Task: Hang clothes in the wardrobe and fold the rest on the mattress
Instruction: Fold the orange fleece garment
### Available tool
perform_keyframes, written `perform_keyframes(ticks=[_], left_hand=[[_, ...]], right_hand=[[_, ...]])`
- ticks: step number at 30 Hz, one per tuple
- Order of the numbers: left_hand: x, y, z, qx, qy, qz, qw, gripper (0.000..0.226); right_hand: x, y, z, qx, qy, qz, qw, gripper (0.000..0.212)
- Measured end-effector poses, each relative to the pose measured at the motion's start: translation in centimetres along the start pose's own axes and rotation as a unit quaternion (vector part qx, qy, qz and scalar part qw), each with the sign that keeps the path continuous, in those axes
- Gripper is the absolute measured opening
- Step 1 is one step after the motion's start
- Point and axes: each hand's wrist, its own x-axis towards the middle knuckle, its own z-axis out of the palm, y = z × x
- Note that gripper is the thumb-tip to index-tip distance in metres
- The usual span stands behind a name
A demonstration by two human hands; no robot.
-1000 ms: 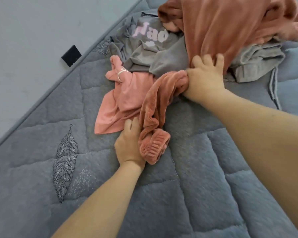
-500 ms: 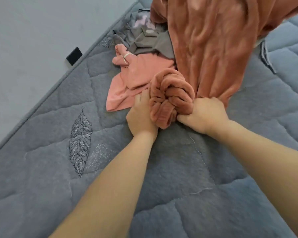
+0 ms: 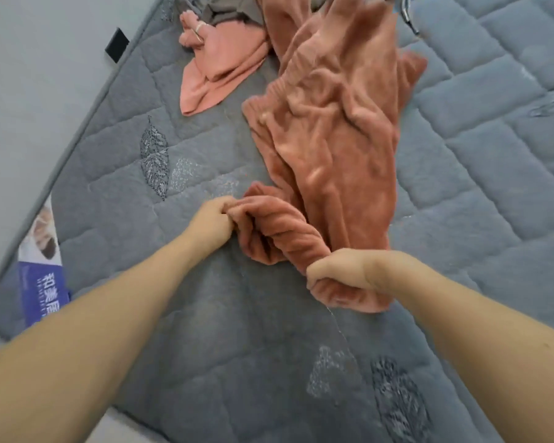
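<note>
A fuzzy rust-orange garment (image 3: pixel 330 123) lies stretched out along the grey quilted mattress (image 3: pixel 205 346). Its near end is bunched and twisted between my hands. My left hand (image 3: pixel 213 220) grips the bunched edge at the left. My right hand (image 3: pixel 339 271) grips the twisted end at the right, fingers curled round the fabric. A thin salmon-pink garment (image 3: pixel 218 62) with a small ring on its strap lies crumpled beyond, at the upper left. A grey garment (image 3: pixel 227 8) peeks in at the top edge.
The mattress's left edge runs diagonally beside the pale floor (image 3: pixel 29 91). A black tag (image 3: pixel 117 45) sticks out from that edge, and a blue and white label (image 3: pixel 42 270) sits at the near left corner.
Both hands have pulled the rust-orange garment toward me, off the pile, and it now lies stretched along the mattress. My hands have moved apart, and the grey clothes have slid out of view.
</note>
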Motion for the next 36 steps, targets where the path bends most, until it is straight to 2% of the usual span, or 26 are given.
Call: perform_keyframes(ticks=[2, 4, 5, 6, 7, 8, 9, 10, 11, 12, 13, 15, 17, 18, 20, 21, 22, 23, 24, 25, 26, 27, 29, 30, 33, 36], left_hand=[[-2.2, 0.4, 0.0, 0.019, -0.082, -0.072, 0.994, 0.018], [-2.6, 2.4, 1.0, 0.040, -0.067, -0.083, 0.994, 0.023], [-2.5, 3.9, 1.8, 0.024, -0.045, -0.071, 0.996, 0.010], [-2.1, 5.8, 2.8, 0.001, -0.030, -0.069, 0.997, 0.016], [-1.5, 7.1, 3.8, -0.020, -0.032, -0.076, 0.996, 0.040], [-1.1, 8.4, 5.0, -0.005, -0.041, -0.089, 0.995, 0.066], [-0.8, 9.0, 6.4, 0.052, -0.047, -0.090, 0.993, 0.084], [-0.6, 9.3, 7.6, 0.130, -0.032, -0.081, 0.988, 0.087], [-0.6, 9.4, 8.5, 0.184, 0.000, -0.055, 0.981, 0.073], [-0.9, 9.5, 9.1, 0.203, 0.030, -0.027, 0.978, 0.052], [-1.6, 9.4, 9.4, 0.189, 0.040, 0.001, 0.981, 0.032], [-3.4, 8.6, 9.8, 0.138, -0.032, 0.039, 0.989, 0.013], [-7.2, 6.8, 9.9, 0.155, -0.166, 0.051, 0.973, 0.012], [-9.2, 5.8, 9.6, 0.191, -0.229, 0.047, 0.953, 0.012], [-12.2, 3.6, 8.4, 0.265, -0.305, 0.015, 0.915, 0.016], [-12.9, 2.7, 7.5, 0.286, -0.305, -0.007, 0.909, 0.020], [-13.1, 2.1, 6.6, 0.289, -0.283, -0.028, 0.914, 0.027], [-13.0, 1.7, 6.0, 0.273, -0.241, -0.047, 0.930, 0.035], [-12.7, 1.6, 5.7, 0.243, -0.184, -0.060, 0.950, 0.043], [-12.3, 1.7, 5.7, 0.199, -0.130, -0.071, 0.969, 0.051], [-11.9, 2.1, 5.8, 0.139, -0.094, -0.087, 0.982, 0.059], [-11.3, 2.6, 6.1, 0.067, -0.078, -0.107, 0.989, 0.076], [-10.2, 3.2, 7.0, -0.031, -0.078, -0.134, 0.987, 0.109], [-9.9, 3.4, 7.5, -0.014, -0.093, -0.129, 0.987, 0.108], [-10.4, 2.9, 8.4, 0.187, -0.120, -0.017, 0.975, 0.053], [-11.8, 2.1, 6.8, 0.315, -0.056, 0.028, 0.947, 0.011]], right_hand=[[-1.4, 3.3, 2.7, -0.011, -0.143, 0.062, 0.988, 0.035], [-3.8, 4.2, 3.2, -0.103, -0.139, 0.103, 0.979, 0.041], [-5.1, 3.8, 2.4, -0.110, -0.082, 0.086, 0.987, 0.048], [-6.3, 3.1, 0.9, -0.079, 0.001, 0.023, 0.997, 0.051], [-7.1, 2.2, -0.9, -0.036, 0.125, -0.064, 0.989, 0.046], [-7.7, 1.4, -3.3, -0.029, 0.287, -0.139, 0.947, 0.041], [-8.3, 0.7, -5.4, -0.075, 0.437, -0.183, 0.878, 0.045], [-8.5, 0.3, -6.9, -0.148, 0.508, -0.191, 0.826, 0.063], [-8.1, 0.1, -7.5, -0.192, 0.513, -0.184, 0.816, 0.085], [-7.3, 0.3, -7.6, -0.213, 0.475, -0.179, 0.835, 0.097], [-6.6, 0.9, -6.9, -0.236, 0.444, -0.181, 0.845, 0.092], [-5.1, 3.1, -5.1, -0.278, 0.453, -0.195, 0.825, 0.053], [-4.9, 6.4, -2.7, -0.272, 0.441, -0.163, 0.840, 0.022], [-5.4, 7.8, -0.9, -0.292, 0.394, -0.119, 0.864, 0.021], [-7.2, 9.0, 2.9, -0.340, 0.182, 0.019, 0.922, 0.028], [-7.8, 8.6, 4.0, -0.348, 0.069, 0.082, 0.932, 0.030], [-8.5, 7.5, 4.3, -0.343, 0.009, 0.111, 0.933, 0.029], [-8.9, 6.0, 3.9, -0.335, 0.025, 0.083, 0.938, 0.026], [-9.1, 4.3, 2.7, -0.318, 0.118, 0.012, 0.941, 0.027], [-9.2, 2.6, 0.9, -0.304, 0.274, -0.079, 0.909, 0.028], [-9.2, 0.8, -0.9, -0.298, 0.410, -0.162, 0.846, 0.037], [-9.2, -0.3, -2.1, -0.328, 0.469, -0.182, 0.800, 0.058], [-8.1, -0.7, -3.0, -0.461, 0.414, -0.056, 0.783, 0.099], [-7.5, -0.7, -3.0, -0.529, 0.372, 0.010, 0.763, 0.106], [-6.3, -1.0, -1.8, -0.632, 0.330, 0.082, 0.696, 0.100], [-7.2, -2.4, 0.7, -0.708, 0.287, 0.120, 0.634, 0.069]])
